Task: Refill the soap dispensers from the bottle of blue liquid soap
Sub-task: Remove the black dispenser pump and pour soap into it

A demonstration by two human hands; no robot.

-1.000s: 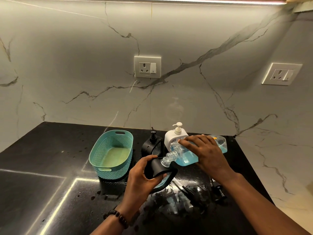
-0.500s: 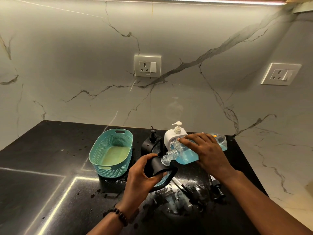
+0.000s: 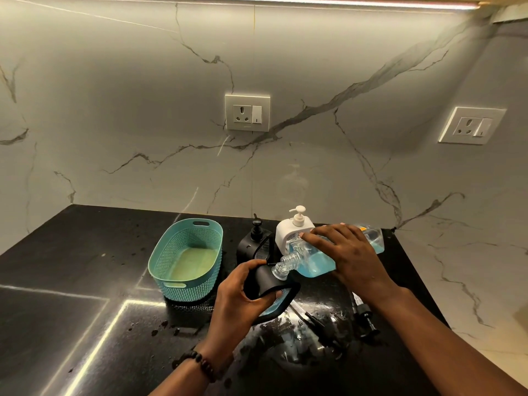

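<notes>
Soap bottle first: the clear plastic bottle of blue liquid soap (image 3: 314, 260) is tipped almost flat over the black stone counter (image 3: 71, 267), its ribbed open neck pushed right up against the mouth of a black soap dispenser with a see-through blue-tinted side (image 3: 267, 285). Right hand (image 3: 347, 257) is spread over the top of the bottle, gripping it, and the left hand (image 3: 238, 300) is wrapped snug around the black dispenser, holding it tilted toward the neck. Just behind, kinda crowded, stand two more dispensers: a black pump dispenser (image 3: 255, 242) and a white pump dispenser with a cream pump head (image 3: 291, 231), the white one partly hidden by the bottle and fingers. So three dispensers total, one bottle. To the left sits one teal perforated plastic basket (image 3: 187, 260), close to the left hand but not touching. On the wet, splashed patch of counter near the right forearm lie loose black pump heads with tubes (image 3: 363, 315); I can't tell exactly how many. Two white wall sockets (image 3: 247, 112) on the marble backsplash, and one dark beaded bracelet (image 3: 200, 364) on the left wrist.
</notes>
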